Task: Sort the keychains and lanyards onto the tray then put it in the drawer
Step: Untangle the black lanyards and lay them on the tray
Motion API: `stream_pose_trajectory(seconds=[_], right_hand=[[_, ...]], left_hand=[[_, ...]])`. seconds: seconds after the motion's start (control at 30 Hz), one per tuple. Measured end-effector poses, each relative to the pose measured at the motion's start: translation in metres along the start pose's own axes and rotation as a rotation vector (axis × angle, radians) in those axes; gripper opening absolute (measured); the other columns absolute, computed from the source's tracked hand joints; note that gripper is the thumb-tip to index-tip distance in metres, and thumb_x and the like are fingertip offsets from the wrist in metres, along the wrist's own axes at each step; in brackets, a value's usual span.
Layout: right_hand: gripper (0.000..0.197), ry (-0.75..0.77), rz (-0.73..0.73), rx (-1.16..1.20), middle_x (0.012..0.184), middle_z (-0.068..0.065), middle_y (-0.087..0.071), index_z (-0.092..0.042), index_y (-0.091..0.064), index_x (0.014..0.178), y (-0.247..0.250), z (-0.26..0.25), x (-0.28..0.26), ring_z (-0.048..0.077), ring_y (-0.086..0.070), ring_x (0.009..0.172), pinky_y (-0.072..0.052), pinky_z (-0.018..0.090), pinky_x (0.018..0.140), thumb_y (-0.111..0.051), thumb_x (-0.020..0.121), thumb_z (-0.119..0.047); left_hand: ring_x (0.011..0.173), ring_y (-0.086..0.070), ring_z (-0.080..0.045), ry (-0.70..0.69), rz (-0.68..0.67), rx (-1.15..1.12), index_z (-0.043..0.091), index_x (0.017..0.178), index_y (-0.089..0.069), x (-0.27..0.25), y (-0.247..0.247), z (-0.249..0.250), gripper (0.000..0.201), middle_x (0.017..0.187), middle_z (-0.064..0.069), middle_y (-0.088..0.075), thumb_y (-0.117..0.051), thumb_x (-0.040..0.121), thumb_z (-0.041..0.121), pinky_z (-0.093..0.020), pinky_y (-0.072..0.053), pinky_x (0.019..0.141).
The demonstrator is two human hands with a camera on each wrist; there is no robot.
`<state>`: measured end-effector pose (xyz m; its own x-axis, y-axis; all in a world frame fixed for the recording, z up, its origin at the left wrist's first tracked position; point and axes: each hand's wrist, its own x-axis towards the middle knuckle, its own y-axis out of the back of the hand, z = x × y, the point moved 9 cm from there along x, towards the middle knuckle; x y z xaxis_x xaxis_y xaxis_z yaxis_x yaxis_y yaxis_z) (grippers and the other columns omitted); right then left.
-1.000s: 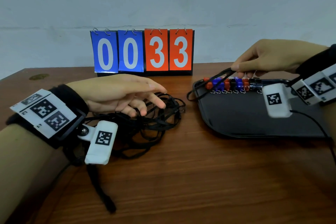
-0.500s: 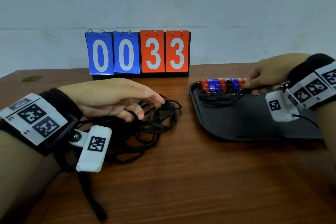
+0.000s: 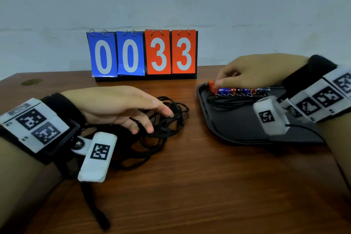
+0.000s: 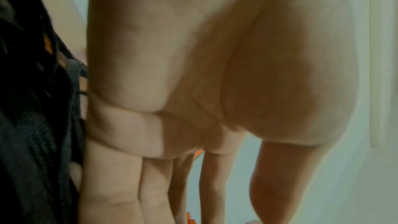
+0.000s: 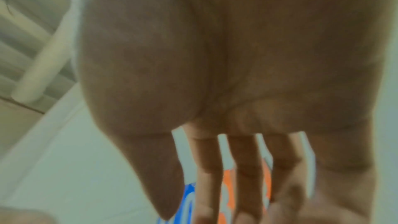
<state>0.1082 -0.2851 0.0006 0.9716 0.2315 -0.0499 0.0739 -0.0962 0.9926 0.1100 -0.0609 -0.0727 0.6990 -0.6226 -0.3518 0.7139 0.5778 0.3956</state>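
A tangle of black lanyards [image 3: 167, 131] lies on the wooden table at centre left. My left hand [image 3: 157, 119] rests over it with its fingers stretched out and relaxed, gripping nothing; the left wrist view shows the straight fingers [image 4: 150, 185] beside the black straps [image 4: 32, 125]. At the right sits a black tray [image 3: 237, 127]. Along its back edge runs a row of red, blue and black keychains [image 3: 237, 92], with one black lanyard [image 3: 228, 100] coiled in front. My right hand [image 3: 220, 81] touches the red keychain [image 3: 211, 86] at the row's left end with its fingertips. Its fingers [image 5: 245, 176] look spread.
A flip scoreboard [image 3: 142, 55] reading 0033 stands at the back of the table against the wall. Bare wood stretches across the front of the table. The tray's front half holds nothing but my right wrist camera above it.
My right hand laid the lanyard it carried onto the tray in front of the keychains, let go, and moved to the row's left end. My left hand stayed over the tangle.
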Motion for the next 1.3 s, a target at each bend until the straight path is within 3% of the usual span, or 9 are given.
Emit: stream_pose_trajectory(seconds=[0.13, 0.2, 0.37, 0.53, 0.7, 0.9, 1.03, 1.17, 1.3], right_hand=[[0.021, 0.224, -0.073, 0.098, 0.101, -0.033, -0.068, -0.042, -0.071, 0.101, -0.018, -0.055, -0.002, -0.014, -0.061, 0.095, -0.042, 0.017, 0.09, -0.053, 0.097, -0.051], [0.02, 0.268, -0.083, 0.109, 0.101, -0.029, -0.069, -0.041, -0.071, 0.101, -0.019, -0.063, -0.005, -0.012, -0.062, 0.094, -0.043, 0.017, 0.089, -0.053, 0.098, -0.049], [0.02, 0.255, -0.13, 0.238, 0.099, -0.018, -0.072, -0.038, -0.071, 0.104, -0.013, -0.06, -0.017, 0.004, -0.07, 0.093, -0.058, 0.033, 0.091, -0.052, 0.099, -0.043], [0.023, 0.306, -0.215, 0.38, 0.105, -0.018, -0.072, -0.032, -0.07, 0.113, -0.013, -0.074, -0.026, 0.004, -0.069, 0.103, -0.059, 0.032, 0.09, -0.051, 0.102, -0.036], [0.027, 0.319, -0.365, 0.36, 0.113, -0.016, -0.069, -0.031, -0.068, 0.121, -0.037, -0.089, -0.027, 0.002, -0.067, 0.105, -0.059, 0.031, 0.09, -0.05, 0.102, -0.036], [0.027, 0.305, -0.352, 0.348, 0.105, -0.013, -0.065, -0.029, -0.065, 0.122, -0.043, -0.092, -0.025, -0.007, -0.065, 0.089, -0.058, 0.024, 0.084, -0.051, 0.101, -0.039], [0.021, 0.277, -0.286, 0.384, 0.097, -0.011, -0.067, -0.025, -0.062, 0.114, -0.039, -0.092, -0.024, -0.011, -0.065, 0.075, -0.055, 0.017, 0.072, -0.054, 0.099, -0.037], [0.018, 0.258, -0.212, 0.451, 0.102, -0.005, -0.07, -0.024, -0.057, 0.113, -0.037, -0.089, -0.019, -0.002, -0.071, 0.081, -0.055, 0.019, 0.069, -0.058, 0.098, -0.034], [0.018, 0.283, -0.271, 0.494, 0.104, -0.003, -0.069, -0.025, -0.056, 0.117, -0.048, -0.093, -0.016, 0.01, -0.074, 0.09, -0.057, 0.025, 0.072, -0.057, 0.099, -0.028]], left_hand=[[0.046, -0.063, -0.001, 0.011, 0.121, 0.14, 0.014, 0.123, -0.071, -0.003, 0.001, -0.002, 0.036, 0.062, 0.009, -0.071, -0.074, 0.087, 0.018, -0.012, -0.046, 0.047], [0.047, -0.063, 0.002, 0.005, 0.127, 0.17, 0.016, 0.122, -0.072, -0.007, -0.002, 0.0, 0.031, 0.061, 0.012, -0.071, -0.071, 0.091, 0.014, -0.011, -0.046, 0.048], [0.047, -0.064, 0.0, -0.009, 0.111, 0.062, 0.003, 0.125, -0.069, -0.014, -0.003, 0.004, 0.03, 0.061, 0.006, -0.072, -0.062, 0.095, 0.006, -0.01, -0.047, 0.048], [0.049, -0.064, -0.002, -0.013, 0.025, 0.026, 0.005, 0.129, -0.066, -0.018, -0.012, 0.011, 0.037, 0.067, 0.005, -0.074, -0.057, 0.097, 0.021, -0.011, -0.047, 0.049], [0.051, -0.055, -0.007, -0.003, -0.084, -0.001, 0.01, 0.129, -0.068, -0.018, -0.018, 0.008, 0.061, 0.077, -0.011, -0.071, -0.061, 0.081, 0.046, -0.014, -0.044, 0.051], [0.053, -0.056, -0.004, -0.133, -0.06, -0.107, 0.0, 0.126, -0.067, -0.019, -0.015, 0.018, 0.046, 0.067, -0.001, -0.067, -0.052, 0.092, 0.027, -0.013, -0.04, 0.049], [0.054, -0.054, -0.004, -0.171, -0.038, -0.104, -0.001, 0.125, -0.066, -0.019, -0.011, 0.021, 0.043, 0.066, 0.004, -0.068, -0.05, 0.095, 0.025, -0.014, -0.037, 0.049], [0.057, -0.053, -0.004, -0.191, -0.036, -0.099, -0.001, 0.123, -0.067, -0.02, -0.012, 0.023, 0.037, 0.068, 0.008, -0.069, -0.048, 0.1, 0.021, -0.014, -0.037, 0.05], [0.058, -0.053, -0.004, -0.204, -0.042, -0.116, 0.0, 0.121, -0.067, -0.018, -0.012, 0.023, 0.033, 0.069, 0.007, -0.069, -0.048, 0.101, 0.019, -0.014, -0.037, 0.05]])
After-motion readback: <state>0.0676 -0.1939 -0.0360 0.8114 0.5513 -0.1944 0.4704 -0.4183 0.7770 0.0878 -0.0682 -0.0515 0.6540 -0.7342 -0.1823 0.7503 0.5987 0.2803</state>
